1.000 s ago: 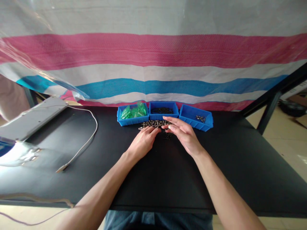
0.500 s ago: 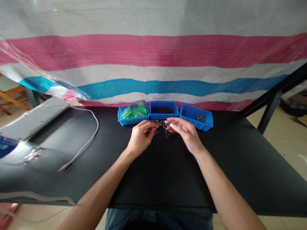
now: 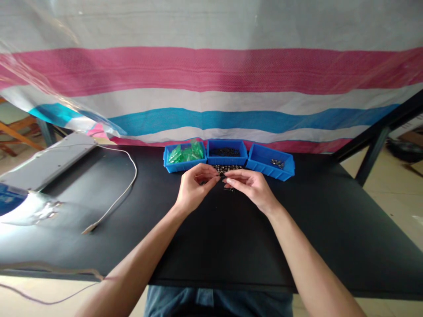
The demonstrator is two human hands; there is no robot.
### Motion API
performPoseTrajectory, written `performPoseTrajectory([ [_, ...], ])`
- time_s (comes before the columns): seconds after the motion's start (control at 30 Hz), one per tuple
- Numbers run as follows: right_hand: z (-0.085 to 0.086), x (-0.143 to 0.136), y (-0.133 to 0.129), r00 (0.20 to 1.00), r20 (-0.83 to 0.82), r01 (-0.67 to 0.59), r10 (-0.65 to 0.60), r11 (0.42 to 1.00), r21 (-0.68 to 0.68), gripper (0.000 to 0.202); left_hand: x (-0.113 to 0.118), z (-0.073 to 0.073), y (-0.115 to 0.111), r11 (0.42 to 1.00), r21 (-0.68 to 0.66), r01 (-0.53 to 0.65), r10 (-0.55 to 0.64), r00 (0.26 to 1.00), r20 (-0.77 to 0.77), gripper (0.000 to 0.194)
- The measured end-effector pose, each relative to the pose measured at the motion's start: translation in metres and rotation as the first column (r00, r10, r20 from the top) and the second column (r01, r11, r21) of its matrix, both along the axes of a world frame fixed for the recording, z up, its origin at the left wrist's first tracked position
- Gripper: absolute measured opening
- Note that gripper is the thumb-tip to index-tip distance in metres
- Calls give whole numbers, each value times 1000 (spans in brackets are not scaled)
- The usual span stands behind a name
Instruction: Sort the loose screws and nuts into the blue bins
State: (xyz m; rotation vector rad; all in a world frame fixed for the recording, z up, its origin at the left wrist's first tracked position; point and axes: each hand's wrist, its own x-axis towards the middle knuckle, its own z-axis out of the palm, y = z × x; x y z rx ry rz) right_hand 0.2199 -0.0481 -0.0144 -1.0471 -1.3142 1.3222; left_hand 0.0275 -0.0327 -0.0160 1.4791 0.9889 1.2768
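Observation:
My left hand [image 3: 197, 187] is closed in a pinch over the table, thumb and forefinger together. Facing it, my right hand [image 3: 251, 188] also pinches, its fingertips almost meeting the left ones. Something small and dark shows between the two sets of fingertips, too tiny to name. Just behind the hands lies a pile of small shiny metal pieces [image 3: 228, 168]. A few thin dark screw-like pieces [image 3: 229, 189] lie below the right fingertips, mostly covered by the hand.
Three blue bins line the back: one with green plastic pieces [image 3: 187, 154], one with dark screw-like pieces [image 3: 226, 152], one with a few metal pieces [image 3: 277, 164]. A white cable [image 3: 122, 196], a grey panel [image 3: 66, 154] and a clear bag [image 3: 36, 209] occupy the black table's left side.
My right hand has moved left and slightly down, closing from spread fingers into a pinch. Its fingertips now almost meet those of my left hand, which has barely shifted.

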Motion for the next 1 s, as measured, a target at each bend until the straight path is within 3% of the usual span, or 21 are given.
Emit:
performPoseTrajectory([
  [0.3, 2, 0, -2, 1000, -13, -13, 14, 1000, 14, 28, 1, 2, -3, 999, 20, 51, -50, 998, -25, 23],
  [0.4, 2, 2, 0, 998, 37, 42, -44, 998, 38, 25, -2, 4, -3, 993, 95, 69, -52, 985, -167, 20],
  [0.5, 1, 3, 2, 992, -22, 123, -122, 990, 63, 26, -7, -1, -1, 952, 295, 82, 65, 887, -457, 13],
  [0.57, 2, 2, 2, 984, -119, 140, -130, 987, 80, 34, -8, -9, 1, 899, 403, 171, 120, 788, -604, 17],
  [0.7, 4, 1, 2, 976, -187, 132, -114, 987, 86, 50, -6, -26, 5, 824, 453, 340, 149, 642, -752, 18],
  [0.83, 5, 4, 2, 984, -146, 107, -97, 992, 60, 44, -4, -27, 3, 807, 456, 375, 164, 601, -782, 25],
  [1.0, 5, 6, 2, 989, -115, 98, -90, 993, 59, 42, -1, -19, -2, 808, 464, 362, 166, 617, -769, 28],
])
